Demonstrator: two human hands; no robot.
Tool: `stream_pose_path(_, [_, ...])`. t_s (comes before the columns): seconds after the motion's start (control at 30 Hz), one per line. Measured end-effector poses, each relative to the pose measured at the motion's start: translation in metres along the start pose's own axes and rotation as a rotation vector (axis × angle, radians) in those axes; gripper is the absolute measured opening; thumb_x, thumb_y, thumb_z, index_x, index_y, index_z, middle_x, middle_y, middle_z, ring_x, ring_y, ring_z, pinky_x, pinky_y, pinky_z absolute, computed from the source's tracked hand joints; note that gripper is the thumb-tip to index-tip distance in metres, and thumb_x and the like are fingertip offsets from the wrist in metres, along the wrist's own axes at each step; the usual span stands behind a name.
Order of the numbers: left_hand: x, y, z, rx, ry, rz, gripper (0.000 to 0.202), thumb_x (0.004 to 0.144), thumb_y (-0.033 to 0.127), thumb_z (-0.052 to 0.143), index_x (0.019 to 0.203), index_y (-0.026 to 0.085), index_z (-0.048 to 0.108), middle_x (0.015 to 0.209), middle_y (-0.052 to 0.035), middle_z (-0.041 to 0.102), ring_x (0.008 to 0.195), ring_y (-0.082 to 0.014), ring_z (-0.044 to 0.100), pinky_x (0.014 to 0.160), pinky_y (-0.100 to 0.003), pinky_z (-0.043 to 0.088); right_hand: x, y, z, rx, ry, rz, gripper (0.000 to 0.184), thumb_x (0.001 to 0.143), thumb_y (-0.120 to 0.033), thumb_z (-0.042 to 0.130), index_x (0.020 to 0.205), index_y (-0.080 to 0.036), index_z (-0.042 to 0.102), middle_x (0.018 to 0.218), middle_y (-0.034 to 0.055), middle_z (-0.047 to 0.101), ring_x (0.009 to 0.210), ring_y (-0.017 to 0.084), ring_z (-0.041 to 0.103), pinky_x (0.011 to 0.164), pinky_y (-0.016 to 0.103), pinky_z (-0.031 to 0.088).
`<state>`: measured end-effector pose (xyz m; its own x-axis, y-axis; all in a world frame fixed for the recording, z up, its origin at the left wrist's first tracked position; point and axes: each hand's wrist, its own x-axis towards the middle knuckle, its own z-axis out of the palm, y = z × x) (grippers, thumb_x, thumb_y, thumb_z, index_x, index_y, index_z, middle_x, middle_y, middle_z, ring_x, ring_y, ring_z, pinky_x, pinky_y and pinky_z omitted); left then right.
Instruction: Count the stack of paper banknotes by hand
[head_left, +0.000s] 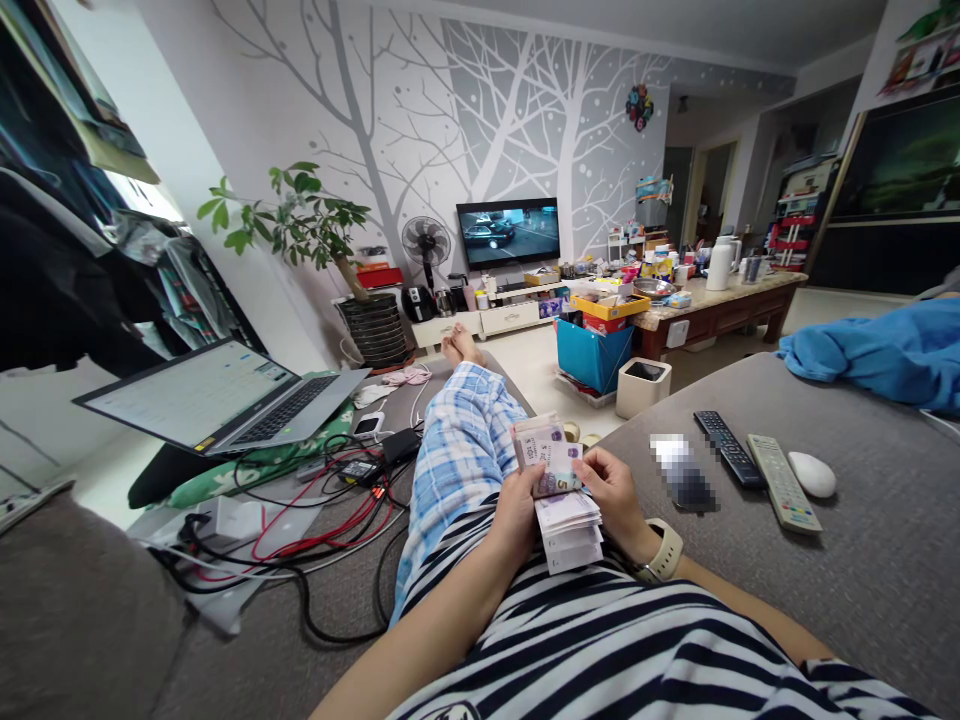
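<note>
A stack of pale purple banknotes [568, 535], some marked with a 5, is spread between my two hands above my lap. My left hand [517, 510] is closed on the stack's left side, its thumb on the notes' face. The stack bends there: one part fans up and away, the other hangs down toward the striped shirt. My right hand [611, 490], with a pale watch [663, 552] on the wrist, pinches the right edge of the top banknote [556, 466] between thumb and fingers. The fingers under the notes are hidden.
An open laptop [289, 410] sits on a green cushion at left, beside tangled black and red cables [330, 540]. On the sofa at right lie a black remote [727, 448], a beige remote [784, 482], a white mouse [811, 474] and a blurred-out object [684, 475].
</note>
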<state>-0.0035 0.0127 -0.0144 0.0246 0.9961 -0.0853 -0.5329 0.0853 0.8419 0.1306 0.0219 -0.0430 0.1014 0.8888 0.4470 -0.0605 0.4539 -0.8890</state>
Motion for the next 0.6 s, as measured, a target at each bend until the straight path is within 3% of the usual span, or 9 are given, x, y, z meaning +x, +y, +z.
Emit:
stream_pose_path(0.23, [0.0069,-0.004,-0.0029,-0.07,0.036,0.004,0.029,0.075,0.031,0.066,0.094,0.009,0.071,0.089,-0.0112,0.077,0.084,-0.0244,0.072,0.084,-0.036,0.055,-0.0019,-0.0044,0.0006,0.049,-0.01,-0.047,0.032,0.084,-0.042,0.064,0.065,-0.018,0.053,0.06,-0.0029,0.047,0.058,0.012,0.041,0.055,0.025,0.036])
stream_pose_path(0.6, [0.0036,-0.0014,-0.0007,-0.001,0.013,0.03,0.028,0.069,0.034,0.067,0.084,0.01,0.072,0.08,-0.0096,0.076,0.073,-0.0233,0.071,0.073,-0.033,0.054,-0.0052,-0.0033,0.0001,0.057,-0.042,-0.08,0.026,0.085,-0.038,0.064,0.069,-0.018,0.057,0.063,-0.0018,0.052,0.059,0.012,0.045,0.057,0.025,0.037])
